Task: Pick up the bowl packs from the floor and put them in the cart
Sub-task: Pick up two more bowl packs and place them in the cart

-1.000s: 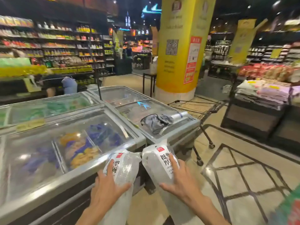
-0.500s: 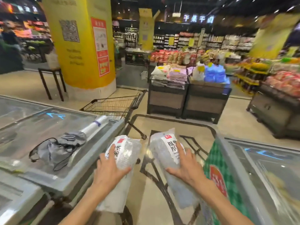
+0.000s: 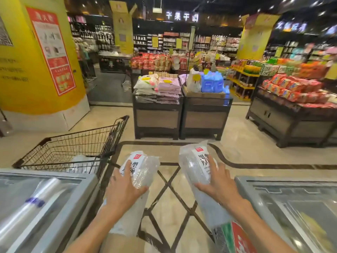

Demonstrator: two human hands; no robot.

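Left hand [image 3: 125,192] and right hand [image 3: 218,187], fingers wrapped around one bowl pack [image 3: 140,167] and a second pack [image 3: 197,166] at lower centre, carry both upright for lowering into the cart [image 3: 73,148] at left.

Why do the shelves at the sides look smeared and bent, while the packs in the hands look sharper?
Head view: the wide-angle lens curves the yellow pillar and the edges; far shelves are motion-blurred; the label on the right bowl pack is readable; ceiling lights glare off the freezer lid and the glossy floor.
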